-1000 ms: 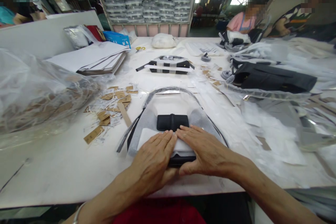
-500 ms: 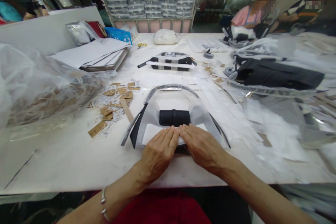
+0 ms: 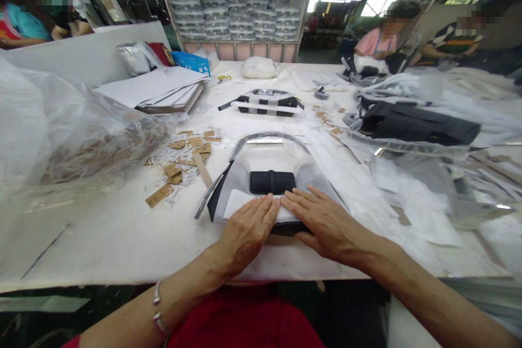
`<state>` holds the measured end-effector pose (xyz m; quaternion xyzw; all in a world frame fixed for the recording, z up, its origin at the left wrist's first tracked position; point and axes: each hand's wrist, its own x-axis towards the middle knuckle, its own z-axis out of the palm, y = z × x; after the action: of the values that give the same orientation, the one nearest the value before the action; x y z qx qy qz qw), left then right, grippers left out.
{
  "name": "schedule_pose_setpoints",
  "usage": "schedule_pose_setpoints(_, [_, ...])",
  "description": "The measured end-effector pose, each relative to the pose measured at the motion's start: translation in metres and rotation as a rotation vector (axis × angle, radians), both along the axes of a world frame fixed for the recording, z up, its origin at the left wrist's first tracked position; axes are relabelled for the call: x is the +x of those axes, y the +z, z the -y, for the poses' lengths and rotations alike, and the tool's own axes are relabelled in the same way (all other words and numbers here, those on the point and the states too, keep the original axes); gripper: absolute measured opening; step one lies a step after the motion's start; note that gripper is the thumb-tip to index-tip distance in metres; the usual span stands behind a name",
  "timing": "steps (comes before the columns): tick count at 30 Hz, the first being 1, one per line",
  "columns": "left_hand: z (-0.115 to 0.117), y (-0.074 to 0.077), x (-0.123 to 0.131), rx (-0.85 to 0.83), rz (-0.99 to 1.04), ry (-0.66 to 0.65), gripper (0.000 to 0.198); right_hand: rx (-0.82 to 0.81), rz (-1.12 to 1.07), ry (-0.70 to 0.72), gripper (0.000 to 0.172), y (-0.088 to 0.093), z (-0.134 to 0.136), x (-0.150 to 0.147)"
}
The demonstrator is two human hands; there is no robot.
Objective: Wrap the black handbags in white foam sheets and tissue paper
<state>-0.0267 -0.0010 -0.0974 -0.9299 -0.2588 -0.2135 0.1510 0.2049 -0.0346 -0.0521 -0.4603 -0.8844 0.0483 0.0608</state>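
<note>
A black handbag [image 3: 212, 202] lies in front of me, its body covered by whitish wrapping and its handle [image 3: 271, 135] arching away in clear plastic. On it, a black flap or strap piece [image 3: 272, 182] shows uncovered. My left hand [image 3: 249, 228] lies flat on a white sheet [image 3: 238, 204] over the near part of the bag, fingers stretched out. Beside it, my right hand [image 3: 320, 223] presses on the same sheet with fingers spread and thumb at the bag's near edge. Part of the near edge is hidden under my hands.
Brown paper tags [image 3: 173, 174] lie scattered on the left, near a large clear plastic bag [image 3: 77, 136]. Another wrapped black bag [image 3: 267, 104] sits farther back. On the right are a dark bag [image 3: 420, 124] and white wrapping sheets [image 3: 428, 201]. Co-workers sit beyond the table.
My right hand has slid to the right and its fingers have spread, with more of the bag's black near edge showing. My left hand stays on the sheet. The view has shifted slightly.
</note>
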Motion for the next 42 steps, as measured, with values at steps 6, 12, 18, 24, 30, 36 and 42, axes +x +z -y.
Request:
schedule_pose_setpoints(6, [-0.014,0.003,0.004,-0.004,-0.037,-0.047,0.041,0.067,-0.059,0.065,0.052,-0.016,-0.020,0.006])
schedule_pose_setpoints(12, [-0.010,-0.011,0.009,0.081,-0.114,0.037,0.046,0.399,-0.119,-0.030,0.047,-0.057,-0.011,0.003])
schedule_pose_setpoints(18, [0.000,-0.006,0.001,0.048,-0.245,0.016,0.055,0.332,-0.090,-0.053,0.052,-0.057,0.001,-0.001])
schedule_pose_setpoints(24, [-0.004,-0.004,0.005,0.121,-0.263,0.001,0.048,0.265,-0.089,-0.065,0.060,-0.047,0.004,-0.004])
schedule_pose_setpoints(30, [-0.002,-0.001,0.002,0.109,-0.232,0.015,0.048,0.441,-0.025,-0.011,0.056,-0.061,0.002,-0.002])
schedule_pose_setpoints(36, [-0.002,0.005,0.001,0.121,-0.165,0.006,0.044,0.578,0.080,0.055,0.059,-0.071,-0.006,0.008])
schedule_pose_setpoints(42, [-0.012,0.011,0.006,0.062,-0.116,-0.045,0.035,0.670,0.145,0.099,0.051,-0.070,-0.015,0.003])
